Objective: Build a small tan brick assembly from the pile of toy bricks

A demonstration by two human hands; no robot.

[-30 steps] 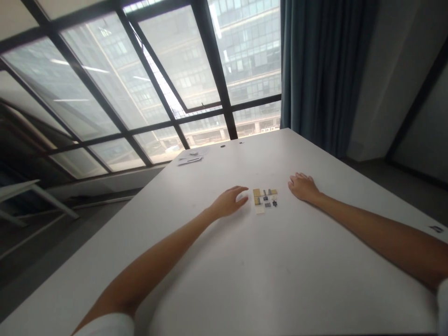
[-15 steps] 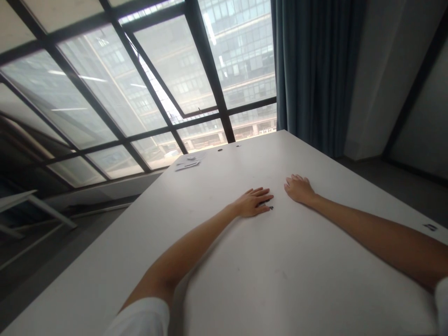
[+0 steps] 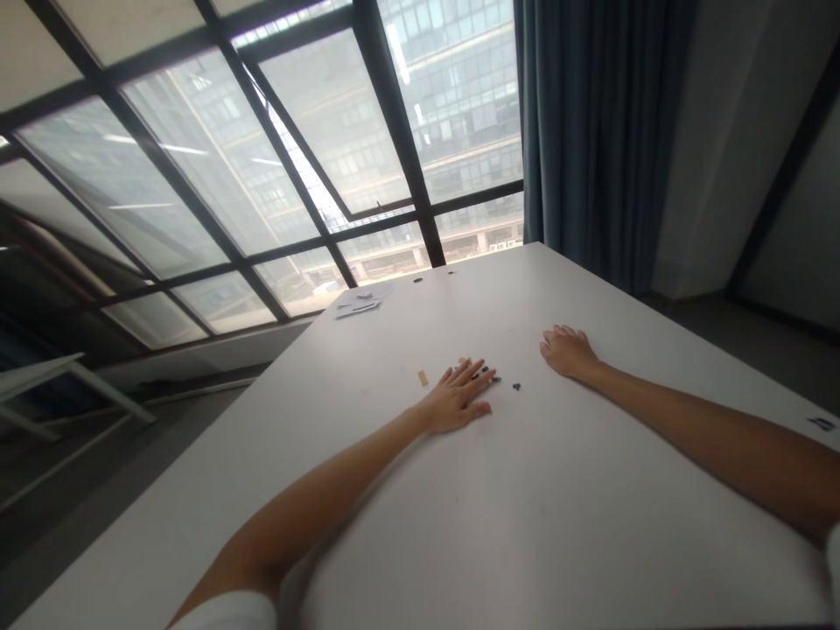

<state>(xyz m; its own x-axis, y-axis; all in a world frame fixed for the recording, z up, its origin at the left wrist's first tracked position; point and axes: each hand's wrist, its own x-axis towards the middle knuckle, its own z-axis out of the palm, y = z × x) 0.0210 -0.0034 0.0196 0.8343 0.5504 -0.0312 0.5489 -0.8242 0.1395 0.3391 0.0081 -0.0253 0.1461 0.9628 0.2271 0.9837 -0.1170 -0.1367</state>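
My left hand [image 3: 458, 401] lies palm down over the white table [image 3: 564, 490], open with its fingers spread. Small pieces sit by its fingertips: a tan rectangular piece [image 3: 423, 378], more tan bits [image 3: 465, 360] partly hidden behind the fingers, and some dark pieces [image 3: 486, 370]. Whatever is under the palm is hidden. A small dark piece [image 3: 516, 386] lies apart, between the two hands. To the right, my right hand [image 3: 568, 352] rests on the tabletop, fingers bent but slightly apart, with nothing visible in them.
Papers [image 3: 360, 304] lie at the far left corner of the table. A small dark round spot [image 3: 418, 280] is near the far edge, and a dark item [image 3: 822, 423] is at the right edge. Beyond stand a window [image 3: 334, 122], a blue curtain [image 3: 591, 149] and another white table [image 3: 39, 372].
My left hand has moved left and a little toward me, and the tan and dark pieces have come into view beside its fingers. My right hand stays about where it was.
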